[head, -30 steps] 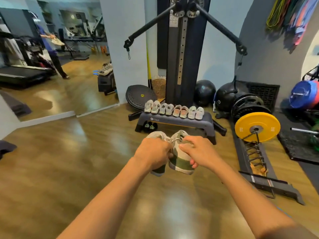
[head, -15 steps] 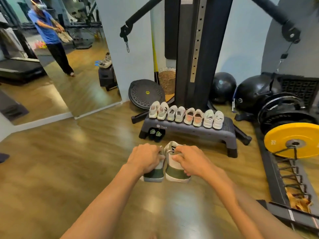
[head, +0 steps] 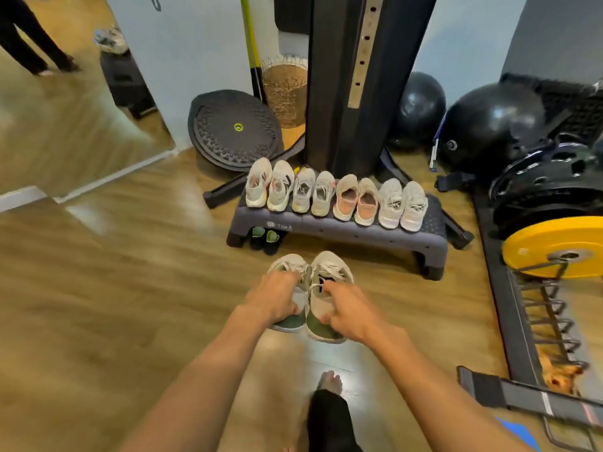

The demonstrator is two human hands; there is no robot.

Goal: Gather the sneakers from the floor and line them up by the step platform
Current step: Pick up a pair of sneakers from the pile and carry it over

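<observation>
My left hand (head: 275, 300) grips a white sneaker with a green heel (head: 288, 264). My right hand (head: 347, 309) grips its twin (head: 331, 267) by the collar. Both shoes are side by side, toes pointing away, low over the wooden floor just in front of the grey step platform (head: 359, 236). Whether their soles touch the floor I cannot tell. Several pale sneakers (head: 336, 197) stand in a row on top of the platform, toes away from me.
A small dark pair with green (head: 266, 238) sits under the platform's left end. Behind stand a cable machine column (head: 352, 79), a balance disc (head: 233, 128), a wicker basket (head: 285, 89) and black balls (head: 489, 125). A yellow weight plate (head: 554, 246) lies right. My bare foot (head: 329, 383) is below.
I have moved closer to the platform and looked down. The pair in my hands has come lower, toward the floor in front of the platform.
</observation>
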